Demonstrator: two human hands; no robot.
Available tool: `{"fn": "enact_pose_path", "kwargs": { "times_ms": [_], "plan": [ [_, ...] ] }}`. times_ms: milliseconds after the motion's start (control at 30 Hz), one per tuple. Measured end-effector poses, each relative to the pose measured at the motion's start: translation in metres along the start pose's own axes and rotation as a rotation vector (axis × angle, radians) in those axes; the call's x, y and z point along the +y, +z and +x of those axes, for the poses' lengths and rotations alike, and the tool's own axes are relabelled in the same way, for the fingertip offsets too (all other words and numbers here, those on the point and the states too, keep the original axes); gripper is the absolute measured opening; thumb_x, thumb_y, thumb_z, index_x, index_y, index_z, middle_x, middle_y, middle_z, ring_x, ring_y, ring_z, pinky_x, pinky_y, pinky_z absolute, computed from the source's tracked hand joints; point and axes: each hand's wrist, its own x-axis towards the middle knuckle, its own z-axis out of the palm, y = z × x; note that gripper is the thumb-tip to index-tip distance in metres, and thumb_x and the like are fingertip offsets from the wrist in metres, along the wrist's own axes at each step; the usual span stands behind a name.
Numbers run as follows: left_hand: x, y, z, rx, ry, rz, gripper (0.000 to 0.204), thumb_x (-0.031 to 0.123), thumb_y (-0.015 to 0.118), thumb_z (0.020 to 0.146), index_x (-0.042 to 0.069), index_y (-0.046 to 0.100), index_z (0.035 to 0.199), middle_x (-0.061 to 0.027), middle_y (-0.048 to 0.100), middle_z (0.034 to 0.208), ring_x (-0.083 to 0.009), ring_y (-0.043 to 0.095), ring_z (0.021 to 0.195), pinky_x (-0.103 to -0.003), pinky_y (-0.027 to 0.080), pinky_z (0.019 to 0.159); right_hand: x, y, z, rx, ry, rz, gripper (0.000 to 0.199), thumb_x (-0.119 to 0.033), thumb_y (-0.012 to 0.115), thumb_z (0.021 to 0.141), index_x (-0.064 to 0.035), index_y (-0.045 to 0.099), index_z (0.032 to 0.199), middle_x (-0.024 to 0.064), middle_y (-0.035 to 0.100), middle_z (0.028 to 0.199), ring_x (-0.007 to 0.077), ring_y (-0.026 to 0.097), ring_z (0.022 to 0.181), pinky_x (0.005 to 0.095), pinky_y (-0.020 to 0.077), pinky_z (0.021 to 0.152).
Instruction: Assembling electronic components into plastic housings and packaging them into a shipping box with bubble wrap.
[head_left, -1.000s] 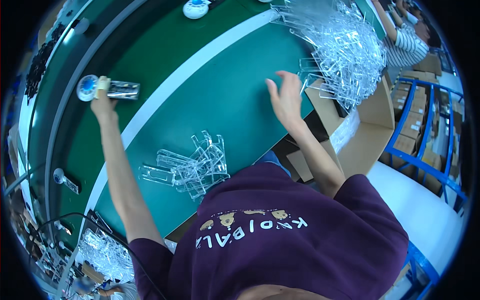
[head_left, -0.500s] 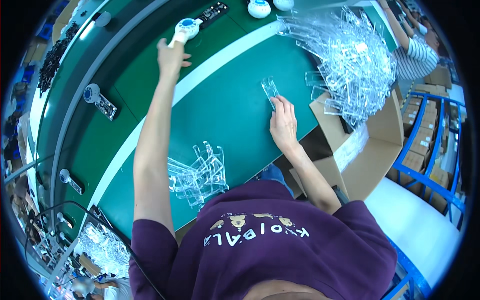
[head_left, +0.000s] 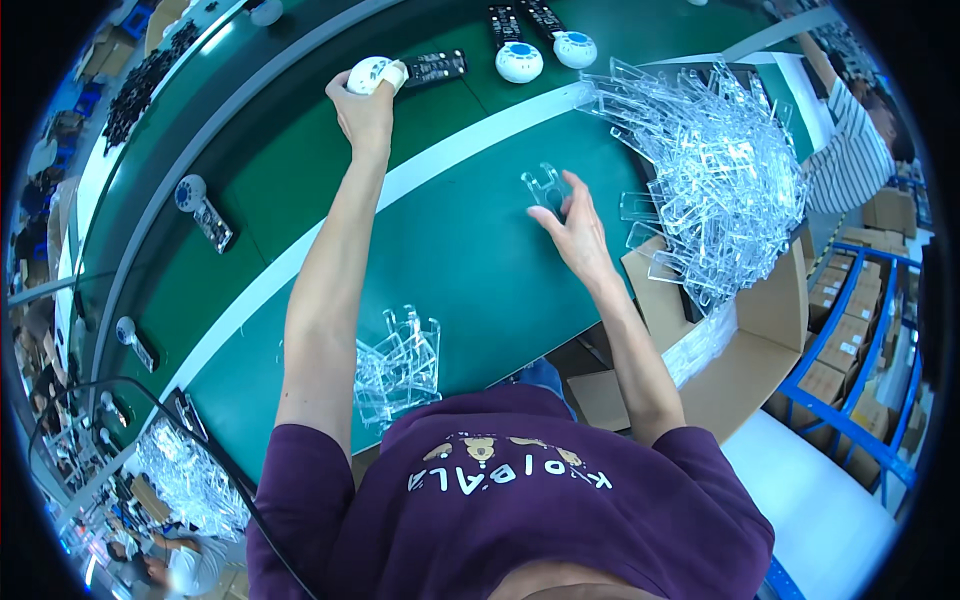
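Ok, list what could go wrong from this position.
1. The left hand grips a white round device at full reach over the belt; a slip could knock the black remote beside it.
2. The right hand touches one clear plastic holder while the person's reach is split, so it could be fumbled.
3. The heap of clear holders overhangs its cardboard box; a brush might spill pieces.

Green workbench [head_left: 470, 270] w/ white stripe along its far edge, conveyor belt [head_left: 280, 150] beyond. On bench: clear plastic holder [head_left: 545, 188] mid-far, stack of clear holders [head_left: 400, 365] at near edge, big heap [head_left: 710, 170] at right end.
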Motion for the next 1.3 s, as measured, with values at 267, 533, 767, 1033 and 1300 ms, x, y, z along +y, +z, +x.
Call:
{"fn": "enact_pose_path", "kwargs": {
  "times_ms": [267, 533, 767, 1033, 1300],
  "plan": [
    [0.028, -0.077, -0.058, -0.027, -0.044, -0.368, 0.059, 0.027, 0.075, 0.071, -0.006, 0.044, 0.11, -0.0142, 0.058, 0.094, -0.0167, 0.059, 0.078, -0.025, 0.047, 0.066, -0.083, 0.027, 0.021, -0.048, -0.609, 0.003, 0.059, -0.025, 0.071, 0.073, -0.0034, 0.047, 0.123, 0.0131, 0.051, 0.092, 0.0258, 0.052, 0.08, 0.0353, 0.0449, 0.071],
    [0.031, -0.106, -0.09, -0.016, -0.142, -0.54, 0.056, 0.026, 0.073, 0.075, -0.008, 0.043, 0.109, -0.0129, 0.059, 0.092, -0.0155, 0.059, 0.08, -0.024, 0.048, 0.066, -0.12, 0.079, -0.008, 0.086, -0.707, -0.172, 0.058, -0.026, 0.07, 0.074, -0.006, 0.048, 0.124, 0.0146, 0.05, 0.095, 0.0285, 0.05, 0.087, 0.0365, 0.0436, 0.074],
    [0.033, -0.131, -0.103, 0.039, -0.135, -0.681, 0.048, 0.024, 0.066, 0.081, -0.004, 0.043, 0.112, -0.0118, 0.056, 0.102, -0.0142, 0.056, 0.091, -0.026, 0.047, 0.073, -0.117, 0.077, -0.024, -0.065, -0.693, -0.047, 0.062, -0.025, 0.067, 0.077, -0.0129, 0.04, 0.132, 0.0146, 0.051, 0.104, 0.029, 0.05, 0.094, 0.0363, 0.0445, 0.077],
    [-0.001, -0.145, -0.142, -0.355, -0.276, -0.994, 0.039, 0.022, 0.06, 0.086, 0.0, 0.049, 0.116, -0.0131, 0.057, 0.11, -0.0185, 0.057, 0.099, -0.03, 0.047, 0.084, -0.128, 0.061, -0.051, -0.162, -0.687, 0.094, 0.048, -0.021, 0.061, 0.083, -0.0083, 0.046, 0.127, 0.0138, 0.054, 0.102, 0.0248, 0.053, 0.09, 0.0346, 0.0452, 0.078],
    [0.013, -0.12, -0.202, -0.362, 0.144, -0.693, 0.036, 0.01, 0.061, 0.082, -0.001, 0.048, 0.114, -0.0127, 0.058, 0.108, -0.0208, 0.053, 0.106, -0.034, 0.044, 0.089, -0.102, 0.064, -0.05, 0.032, 0.369, 1.167, 0.042, -0.036, 0.038, 0.093, -0.0005, 0.058, 0.083, 0.0092, 0.059, 0.075, 0.0153, 0.055, 0.066, 0.031, 0.044, 0.062]
  ]
}}
